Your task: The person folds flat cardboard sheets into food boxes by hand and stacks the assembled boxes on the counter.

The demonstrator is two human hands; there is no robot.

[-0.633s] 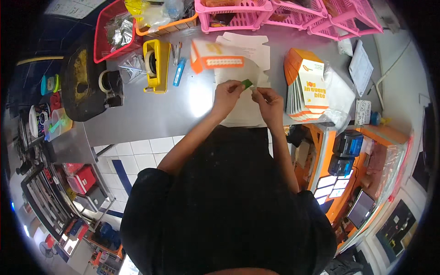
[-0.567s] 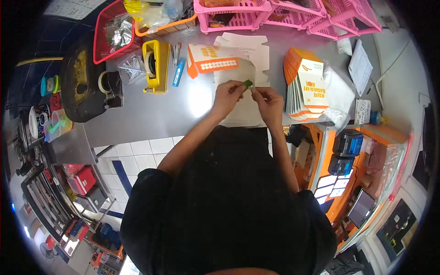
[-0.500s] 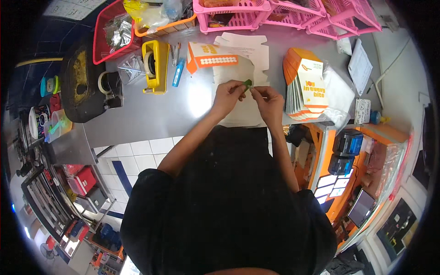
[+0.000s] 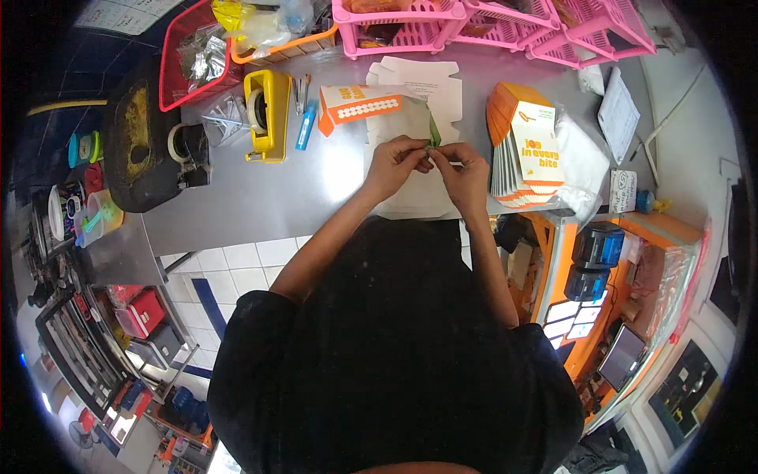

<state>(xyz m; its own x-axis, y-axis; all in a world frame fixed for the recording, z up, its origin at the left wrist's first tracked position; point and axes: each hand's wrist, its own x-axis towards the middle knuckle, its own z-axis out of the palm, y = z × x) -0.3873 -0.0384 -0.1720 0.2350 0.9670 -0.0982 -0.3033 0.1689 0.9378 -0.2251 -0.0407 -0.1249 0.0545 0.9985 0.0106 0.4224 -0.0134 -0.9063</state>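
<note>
Both my hands meet over the pale cardboard sheets in the middle of the table. My left hand (image 4: 392,167) and my right hand (image 4: 466,167) are closed in pinches on a narrow green strip (image 4: 435,133), whose loose end points away from me. What the strip is made of is too small to tell. Just beyond my hands lies an orange and white carton (image 4: 359,96), its printed edge raised and its grey inner side showing. Beneath it is a flat white carton blank (image 4: 442,85) with notched edges.
A stack of orange and white cartons (image 4: 527,150) stands at the right, beside clear plastic bags (image 4: 582,162). To the left are a yellow tape dispenser (image 4: 275,114), a blue cutter (image 4: 306,126) and a black tape dispenser (image 4: 192,170). Pink baskets (image 4: 403,39) line the back.
The green strip now shows longer and thinner, its end pointing away from me. My fingertips have come closer together. The printed carton has shifted slightly to the left.
</note>
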